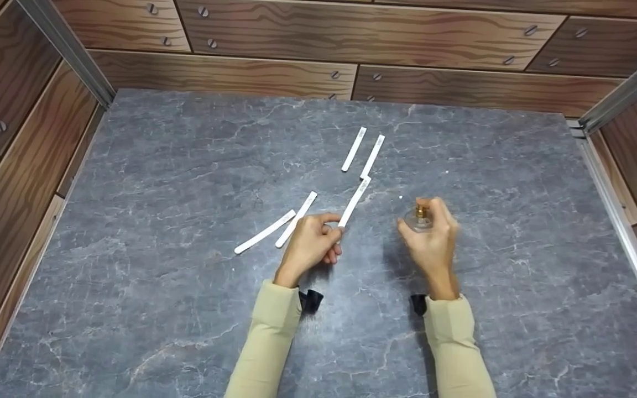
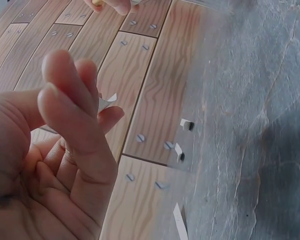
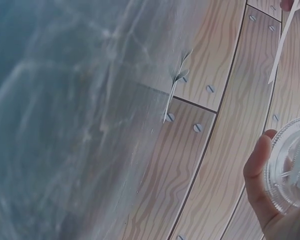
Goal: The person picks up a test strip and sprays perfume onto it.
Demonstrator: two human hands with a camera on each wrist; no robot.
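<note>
Between the thumb and fingers of my left hand (image 1: 312, 239) is one end of a white perfume test strip (image 1: 355, 202). The strip points up and to the right, its far end overlapping another strip (image 1: 372, 157) in the head view. My right hand (image 1: 434, 240) grips a clear glass perfume bottle (image 1: 419, 223) with a gold spray nozzle (image 1: 421, 211), a finger at the nozzle's top. In the right wrist view the round, ridged glass base (image 3: 277, 172) shows at the right edge, with the fingers wrapped about it.
Two white strips lie left of my left hand: a curved one (image 1: 263, 233) and a straight one (image 1: 307, 203) partly under the fingers. Farther back rests another strip (image 1: 354, 149). Wood-patterned panels (image 1: 351, 33) border the grey marbled table (image 1: 158, 309).
</note>
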